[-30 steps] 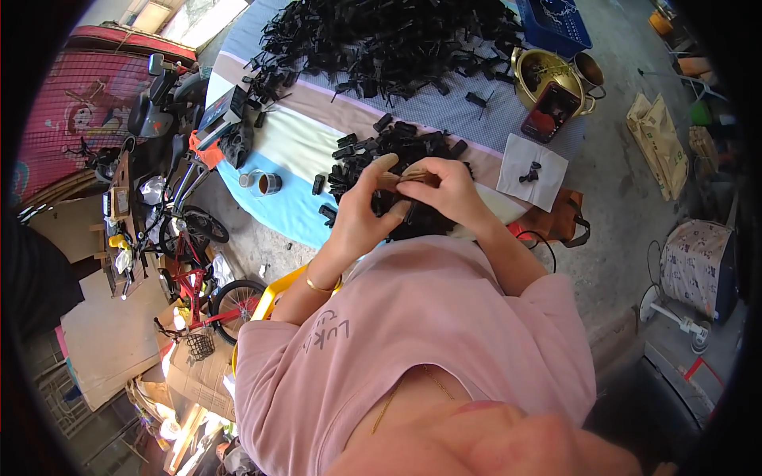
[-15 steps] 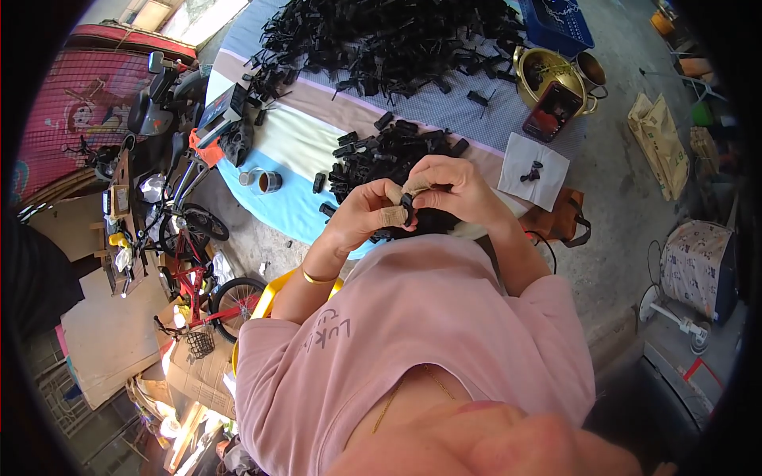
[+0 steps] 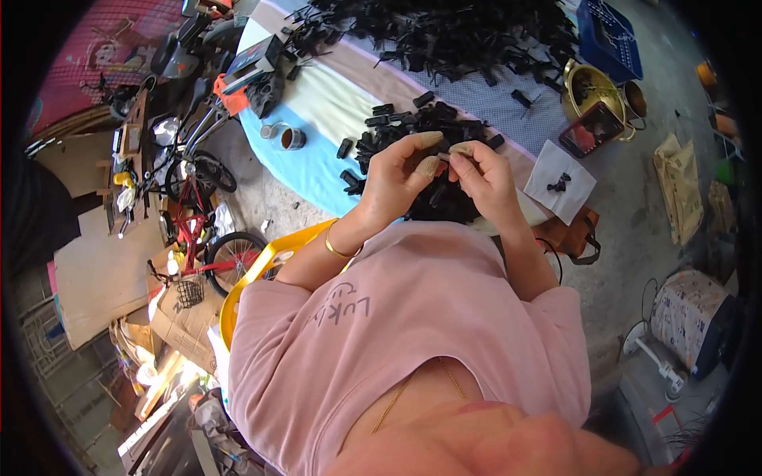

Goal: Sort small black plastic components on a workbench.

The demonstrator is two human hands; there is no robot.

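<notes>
Over the near pile of small black plastic parts (image 3: 397, 127), my two hands meet with fingertips close together. My left hand (image 3: 389, 178), taped on thumb and forefinger, is curled; what lies in its fingers blends with the dark pile behind. My right hand (image 3: 490, 181) pinches with thumb and forefinger beside the left fingertips, on something too small to name. A far larger heap of similar black parts (image 3: 452, 36) covers the back of the cloth-covered table (image 3: 298, 170).
Right of my hands lies a white paper (image 3: 575, 178) bearing a few small dark pieces. Beyond stand a phone (image 3: 591, 129), a brass-coloured pot (image 3: 578, 83) and a blue basket (image 3: 607, 47). Toward the left are a cup of brown liquid (image 3: 292, 140) and a box (image 3: 255, 62).
The view has shifted, so the table sits farther right. My fingers have moved apart a little, and the black part seen between them before no longer shows clearly.
</notes>
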